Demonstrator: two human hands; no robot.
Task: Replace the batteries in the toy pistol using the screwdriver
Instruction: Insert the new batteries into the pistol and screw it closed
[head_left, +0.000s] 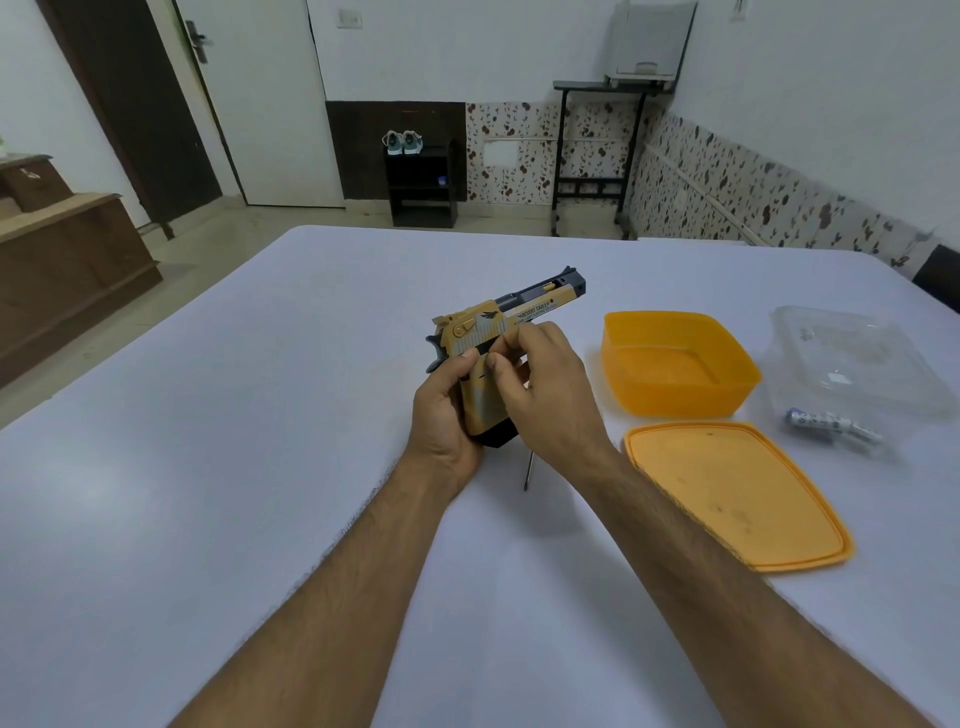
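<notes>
Both hands on the toy pistol (498, 338).
Our left hand (447, 415) clamps the grip; our right hand (540, 395) pinches there, screwdriver (529, 470) beneath it; a tiny screw could drop.

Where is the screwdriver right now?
In the head view, the screwdriver lies on the white table, mostly hidden under the right hand; only its shaft tip shows, just below the toy pistol and left of the orange lid.
</notes>
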